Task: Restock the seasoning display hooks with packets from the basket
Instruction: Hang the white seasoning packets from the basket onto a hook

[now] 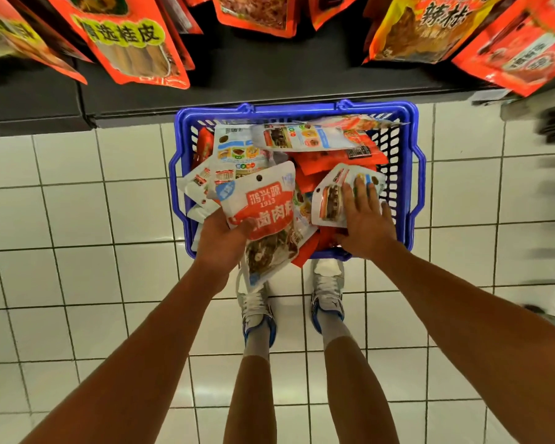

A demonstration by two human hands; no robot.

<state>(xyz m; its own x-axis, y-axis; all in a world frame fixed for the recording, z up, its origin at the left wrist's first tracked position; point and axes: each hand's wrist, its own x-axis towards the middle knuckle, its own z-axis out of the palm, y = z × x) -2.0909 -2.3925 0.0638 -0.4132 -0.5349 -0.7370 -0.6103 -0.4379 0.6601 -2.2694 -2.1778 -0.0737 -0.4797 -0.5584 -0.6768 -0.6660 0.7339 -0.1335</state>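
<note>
Glossy white packet, blue slotted basket

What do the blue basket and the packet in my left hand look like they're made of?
Blue basket: moulded plastic, judging by its slotted walls and uniform glossy colour. Packet gripped by the left hand: thin printed plastic film, probably; it shines and has a punched hang hole.

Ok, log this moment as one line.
left hand: holds white packet | right hand: flat on packet in blue basket | hooks: nothing hung yet
</note>
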